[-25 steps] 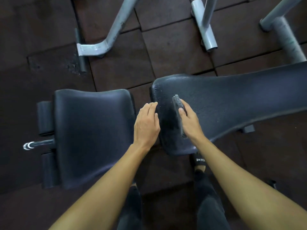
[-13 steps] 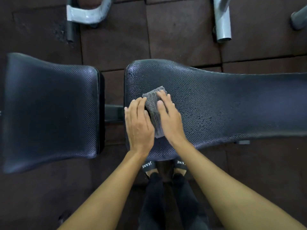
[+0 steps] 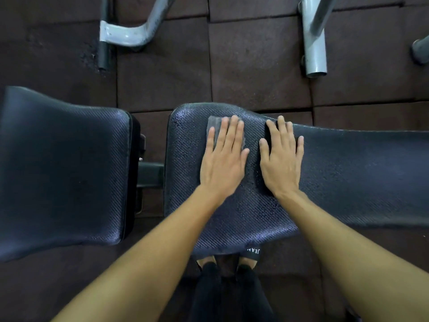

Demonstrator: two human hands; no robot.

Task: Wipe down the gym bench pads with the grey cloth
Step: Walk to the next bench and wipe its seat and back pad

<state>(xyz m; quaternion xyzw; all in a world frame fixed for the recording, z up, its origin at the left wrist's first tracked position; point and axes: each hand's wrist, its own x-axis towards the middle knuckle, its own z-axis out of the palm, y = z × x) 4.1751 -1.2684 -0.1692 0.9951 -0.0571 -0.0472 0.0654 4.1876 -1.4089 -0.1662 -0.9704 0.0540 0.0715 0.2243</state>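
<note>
Left hand [image 3: 222,156] flat, fingers straight, pressing the cloth [image 3: 213,126] onto the long pad [image 3: 348,173]; nothing clenched. Cloth lies under the left fingers, its edge showing past the fingertips and on the little-finger side. Right hand [image 3: 281,159] just beside the left thumb, also flat and relaxed on the pad, grasping nothing. Seat pad [image 3: 65,173] well off to the left hand's outer side, across a gap. Grey frame tubes [image 3: 313,43] on the floor beyond the fingertips.
</note>
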